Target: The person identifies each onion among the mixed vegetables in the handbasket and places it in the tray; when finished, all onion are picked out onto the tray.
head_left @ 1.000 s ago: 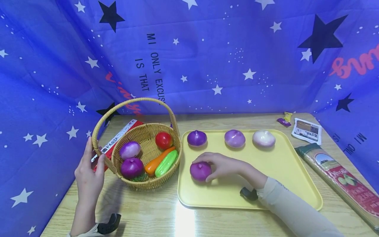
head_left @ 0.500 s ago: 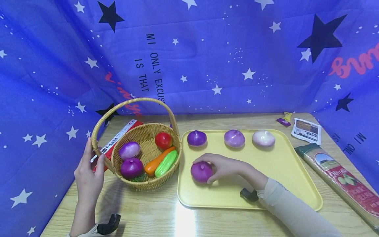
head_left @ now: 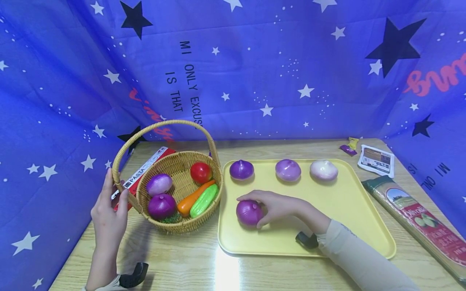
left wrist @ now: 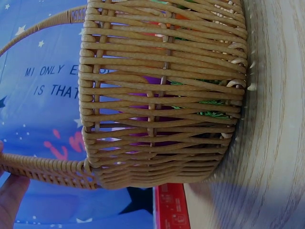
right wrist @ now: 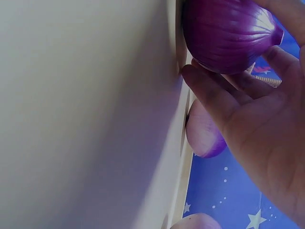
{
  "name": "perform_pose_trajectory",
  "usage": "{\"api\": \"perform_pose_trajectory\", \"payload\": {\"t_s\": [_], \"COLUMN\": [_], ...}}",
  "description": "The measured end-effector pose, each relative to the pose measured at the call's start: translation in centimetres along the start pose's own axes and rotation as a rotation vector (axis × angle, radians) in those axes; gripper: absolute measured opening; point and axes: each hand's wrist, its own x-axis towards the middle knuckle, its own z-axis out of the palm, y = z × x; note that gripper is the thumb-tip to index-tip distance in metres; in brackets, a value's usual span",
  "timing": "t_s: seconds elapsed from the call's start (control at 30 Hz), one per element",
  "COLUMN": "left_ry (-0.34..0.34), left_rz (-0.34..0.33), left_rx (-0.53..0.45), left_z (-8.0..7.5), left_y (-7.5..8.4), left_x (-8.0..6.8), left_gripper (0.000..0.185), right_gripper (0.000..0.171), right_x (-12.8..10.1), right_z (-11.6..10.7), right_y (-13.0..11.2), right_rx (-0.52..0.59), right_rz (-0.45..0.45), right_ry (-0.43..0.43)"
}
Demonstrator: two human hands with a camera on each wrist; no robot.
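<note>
My right hand (head_left: 278,206) curled around a purple onion (head_left: 249,212) on the tray's (head_left: 349,210) near-left part, its tip pointing up. My left hand (head_left: 108,214), fingers straight, touched the basket (head_left: 171,161) handle left of the tray.

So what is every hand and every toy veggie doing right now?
Right hand: fingers curled round the dark purple onion.
Dark purple onion: on the yellow tray, held.
Three onions at the tray's back: lying in a row, untouched.
Left hand: fingers straight, touching the basket's handle.
Basket: upright on the table, holding two onions, a tomato, a carrot and a cucumber.
</note>
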Motion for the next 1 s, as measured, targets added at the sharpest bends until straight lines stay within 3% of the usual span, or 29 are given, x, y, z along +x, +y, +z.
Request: {"api": "perform_pose_trajectory", "payload": {"t_s": [0.27,0.47,1.0], "left_ry": [-0.002,-0.008,-0.014], "left_rz": [-0.004,-0.009,-0.015], "left_rx": [-0.002,0.003,0.0], "left_z": [0.0,0.0,0.0], "left_y": [0.0,0.0,0.0], "left_x": [0.0,0.0,0.0], "left_gripper": [0.071,0.071,0.069], "right_gripper": [0.087,0.088,0.08], "right_x": [-0.2,-0.7,-1.0], "right_z": [-0.1,-0.8,-4.1], "right_y": [0.0,0.1,-0.7], "right_rx": [-0.024,0.077,0.137], "right_rz": [-0.016,-0.024,-0.072], "right_ry": [0.021,0.053,0.135]}}
